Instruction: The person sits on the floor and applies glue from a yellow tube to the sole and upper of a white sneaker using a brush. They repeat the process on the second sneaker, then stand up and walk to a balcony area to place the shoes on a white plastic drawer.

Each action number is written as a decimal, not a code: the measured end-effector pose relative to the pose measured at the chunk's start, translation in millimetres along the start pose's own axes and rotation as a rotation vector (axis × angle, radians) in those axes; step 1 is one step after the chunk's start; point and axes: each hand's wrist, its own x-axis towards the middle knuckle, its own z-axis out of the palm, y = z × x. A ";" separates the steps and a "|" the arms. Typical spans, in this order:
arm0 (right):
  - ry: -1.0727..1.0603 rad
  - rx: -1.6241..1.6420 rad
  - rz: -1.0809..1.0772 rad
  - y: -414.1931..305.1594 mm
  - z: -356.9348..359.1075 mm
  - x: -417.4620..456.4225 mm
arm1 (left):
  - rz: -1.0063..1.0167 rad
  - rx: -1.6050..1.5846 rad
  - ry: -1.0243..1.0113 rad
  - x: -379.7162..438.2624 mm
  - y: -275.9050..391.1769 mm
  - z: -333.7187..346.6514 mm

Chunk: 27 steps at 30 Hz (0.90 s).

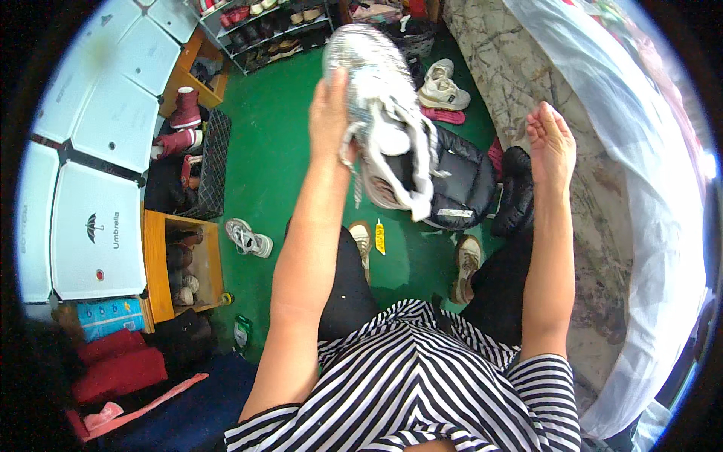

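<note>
My left hand [332,121] grips the side of a white lace-up sneaker [370,68], raised in front of me. Motion blurs its toe end; loose white laces hang from it, and its heel points towards me. Off to the right, apart from the shoe, my right hand [549,144] is up beside the bed with its fingers curled together, and I see nothing in it. Below the held shoe, a yellow tube with a pointed nozzle [380,237] lies on the green floor between my feet.
A grey-white sneaker [248,238] lies left on the floor. White shoes [443,87] and a black puffer garment [463,175] are on the right, beside the bed [599,226]. Cube cabinets [99,226], a dark mesh crate [214,164] and a wooden shelf box [164,265] line the left; a shoe rack [271,34] stands beyond.
</note>
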 end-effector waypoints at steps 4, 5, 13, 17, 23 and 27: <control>-0.032 0.033 0.040 -0.5 -4.9 -2.4 | -0.056 -0.226 -0.005 25.5 -0.4 -35.5; -0.028 0.036 0.047 -0.4 -4.8 -4.6 | -0.048 -0.232 -0.007 27.1 -0.2 -40.3; -0.144 0.162 0.128 -3.3 -3.9 -8.0 | -0.140 -0.318 -0.106 40.2 -13.0 -58.0; -0.143 0.137 0.128 -7.4 1.0 -14.0 | -0.171 -0.351 -0.130 35.6 -11.0 -50.5; -0.186 0.156 0.121 -7.7 3.7 -16.2 | -0.160 -0.320 -0.136 36.0 -14.4 -53.4; -0.178 0.166 0.159 -2.9 2.2 -17.0 | -0.182 -0.330 -0.132 37.2 -14.3 -55.4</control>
